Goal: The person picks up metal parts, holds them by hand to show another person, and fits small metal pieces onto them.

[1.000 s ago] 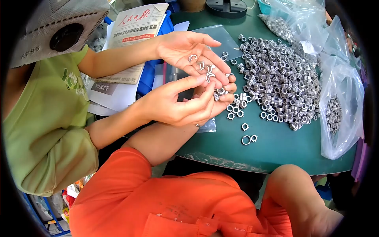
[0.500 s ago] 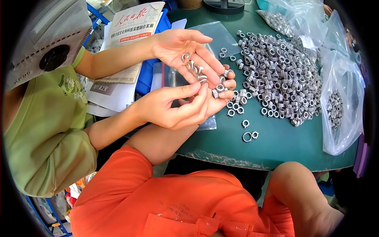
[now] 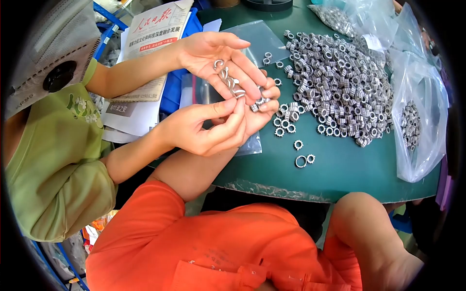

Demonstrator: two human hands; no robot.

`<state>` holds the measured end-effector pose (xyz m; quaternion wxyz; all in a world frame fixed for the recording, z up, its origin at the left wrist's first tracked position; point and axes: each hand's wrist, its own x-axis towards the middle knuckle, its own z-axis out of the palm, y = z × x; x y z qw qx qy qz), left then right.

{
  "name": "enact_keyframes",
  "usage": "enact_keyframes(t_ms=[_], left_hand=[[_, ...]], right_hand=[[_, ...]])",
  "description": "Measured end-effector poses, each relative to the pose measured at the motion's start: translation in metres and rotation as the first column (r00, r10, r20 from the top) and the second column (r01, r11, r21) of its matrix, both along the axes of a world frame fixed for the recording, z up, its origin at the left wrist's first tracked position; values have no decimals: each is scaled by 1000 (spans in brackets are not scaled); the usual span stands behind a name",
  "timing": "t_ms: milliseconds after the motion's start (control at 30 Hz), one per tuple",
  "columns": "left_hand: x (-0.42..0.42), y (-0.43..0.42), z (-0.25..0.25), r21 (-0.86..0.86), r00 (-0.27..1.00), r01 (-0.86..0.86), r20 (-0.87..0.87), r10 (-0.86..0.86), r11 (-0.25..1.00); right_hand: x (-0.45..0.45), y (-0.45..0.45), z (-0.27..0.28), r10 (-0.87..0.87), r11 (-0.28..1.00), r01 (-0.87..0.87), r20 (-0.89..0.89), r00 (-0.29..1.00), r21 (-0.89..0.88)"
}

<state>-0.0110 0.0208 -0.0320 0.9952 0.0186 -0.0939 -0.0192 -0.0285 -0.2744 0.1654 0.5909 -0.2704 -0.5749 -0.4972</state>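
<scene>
My left hand [image 3: 258,119] is cupped palm up with curled fingers, partly hidden behind a co-worker's hands. Several small toothed metal rings [image 3: 262,102] sit in its palm against the fingers. The co-worker's open hand [image 3: 206,56] carries several small curved silvery metal pieces [image 3: 224,73]. The co-worker's other hand [image 3: 206,128] pinches at one such piece beside my left hand. My right arm [image 3: 361,218] is bent at the lower right, and its hand is out of view.
A large heap of toothed metal rings [image 3: 340,87] lies on the green table [image 3: 349,169]. Several loose ones and a larger plain ring [image 3: 301,161] lie nearer me. Clear plastic bags [image 3: 417,121] stand at right. A newspaper [image 3: 158,36] covers a blue bin [image 3: 175,92] at left.
The whole view has shifted slightly, so the table and hands appear a little higher and further left. The fingers of my left hand have curled more over the rings.
</scene>
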Motion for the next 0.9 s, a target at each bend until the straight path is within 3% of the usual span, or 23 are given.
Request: enact_keyframes(t_ms=[167,600,733,833,900], left_hand=[[-2,-9,21,26,947,-147,-286,148,989],[1,-1,14,57,969,-103,-220,113,993],[3,12,21,82,970,-126,-197,140,989],[1,16,22,90,970,-130,-197,146,987],[-4,15,22,96,967,-132,-206,150,987]], right_hand=[[-4,-5,1,2,1000,-2,-4,1000,0],[-3,-6,6,87,990,-93,56,995,109],[-4,-3,6,275,928,-288,89,957,235],[-1,16,1,198,973,-197,7,980,117],[2,-6,6,145,985,-154,105,984,83]])
